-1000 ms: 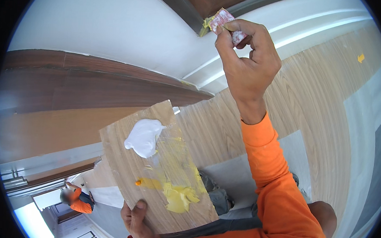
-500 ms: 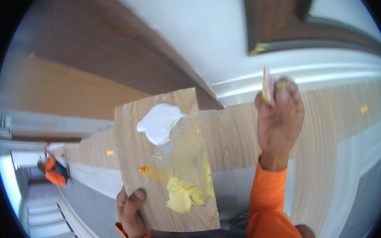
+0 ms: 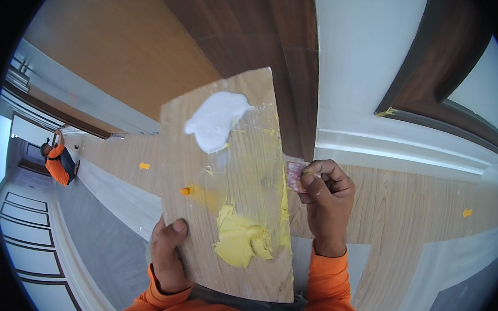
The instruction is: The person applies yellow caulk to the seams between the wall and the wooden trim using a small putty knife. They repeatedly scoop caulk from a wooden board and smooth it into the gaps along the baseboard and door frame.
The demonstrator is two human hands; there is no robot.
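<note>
The left fingers (image 3: 174,231) clamp a wood-grain board (image 3: 174,151) at its lower left edge, thumb on top. An orange dab (image 3: 186,191) lies just beyond that thumb, yellow paste (image 3: 242,239) to its right, white paste (image 3: 217,121) farther up. The right fingers (image 3: 335,171) pinch a small pink-and-white scraper (image 3: 296,177) beside the board's right edge; whether they touch is unclear.

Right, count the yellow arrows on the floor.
2: one arrow left of the board, another arrow right of the right hand. Others may be hidden behind the board.
</note>
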